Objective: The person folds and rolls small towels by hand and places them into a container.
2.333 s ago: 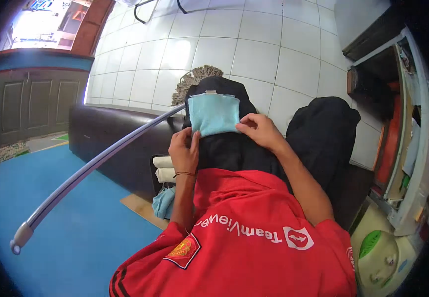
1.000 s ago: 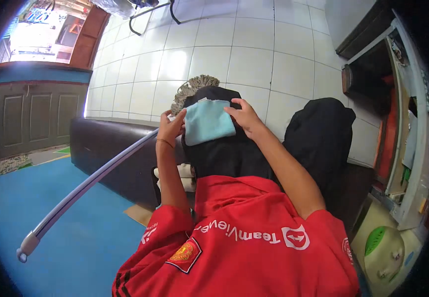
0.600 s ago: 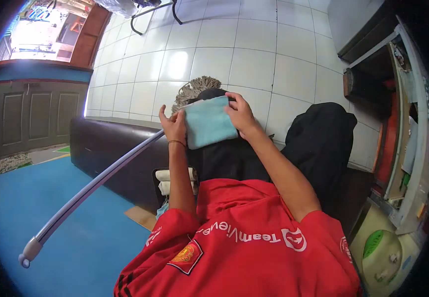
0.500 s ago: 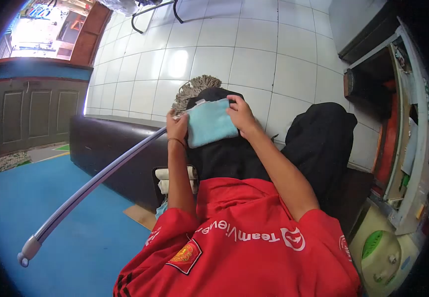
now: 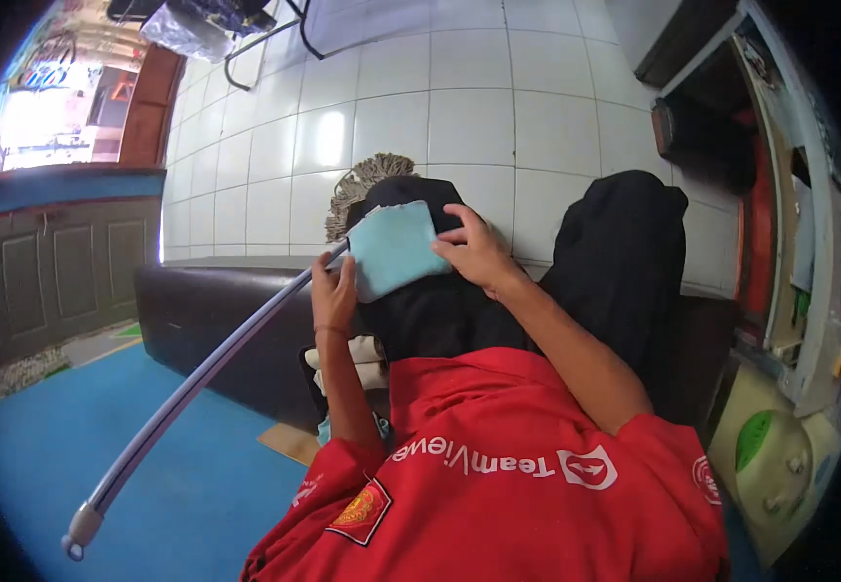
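Observation:
A light blue folded cloth (image 5: 396,250) lies flat over my left thigh, on the black trousers. At its left edge is my left hand (image 5: 331,296), with thumb and fingers apart and the thumb touching the cloth. My right hand (image 5: 484,254) is at the opposite edge, fingers spread, the fingertips at the cloth's border. A mop's grey string head (image 5: 367,184) rests on the floor beyond my knee. Its pale handle (image 5: 202,383) slants to the lower left, passing behind my left hand.
I sit on a dark padded bench (image 5: 217,301). Beside my left forearm, a dark container (image 5: 312,373) holds rolled cream cloths (image 5: 367,364). A blue surface (image 5: 149,436) spreads behind the bench. White tiles (image 5: 469,126) cover the floor ahead; a shelf unit (image 5: 799,223) stands at right.
The cloth has settled lower onto my thigh and turned slightly. My fingers have loosened at both its edges. The whole view has shifted a little.

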A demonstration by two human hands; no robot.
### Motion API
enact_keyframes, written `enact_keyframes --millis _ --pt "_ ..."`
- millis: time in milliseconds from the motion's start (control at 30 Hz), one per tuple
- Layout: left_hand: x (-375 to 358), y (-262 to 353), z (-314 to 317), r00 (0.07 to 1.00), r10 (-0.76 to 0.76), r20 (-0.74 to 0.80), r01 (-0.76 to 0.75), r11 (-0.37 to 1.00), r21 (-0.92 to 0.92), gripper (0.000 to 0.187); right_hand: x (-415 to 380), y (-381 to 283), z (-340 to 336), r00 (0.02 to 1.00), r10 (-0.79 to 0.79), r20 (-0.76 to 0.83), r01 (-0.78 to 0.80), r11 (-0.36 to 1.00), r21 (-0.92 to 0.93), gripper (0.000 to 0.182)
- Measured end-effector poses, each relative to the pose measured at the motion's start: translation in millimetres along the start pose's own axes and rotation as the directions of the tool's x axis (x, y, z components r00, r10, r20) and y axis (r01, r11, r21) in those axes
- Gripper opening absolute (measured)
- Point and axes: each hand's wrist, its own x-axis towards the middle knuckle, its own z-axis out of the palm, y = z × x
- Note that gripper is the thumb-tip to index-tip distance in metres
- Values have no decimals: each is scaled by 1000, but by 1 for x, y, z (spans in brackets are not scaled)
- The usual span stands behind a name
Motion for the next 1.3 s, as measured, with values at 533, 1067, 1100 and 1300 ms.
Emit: enact_keyframes --millis 533,1067,1100,1300 --pt "-45 18 -4 996 70 -46 -47 923 382 43 8 27 -1 991 0 130 -29 975 222 54" --pt "-54 21 -7 994 90 -64 -69 959 276 31 12 32 -5 992 -17 127 2 993 118 48" --pt "-51 17 -4 994 101 -48 -90 976 198 37 14 34 -5 995 28 97 -39 992 121 46" --pt "-28 34 -4 995 -28 -91 56 945 322 50 38 43 1 997 -1 75 -12 986 169 50"
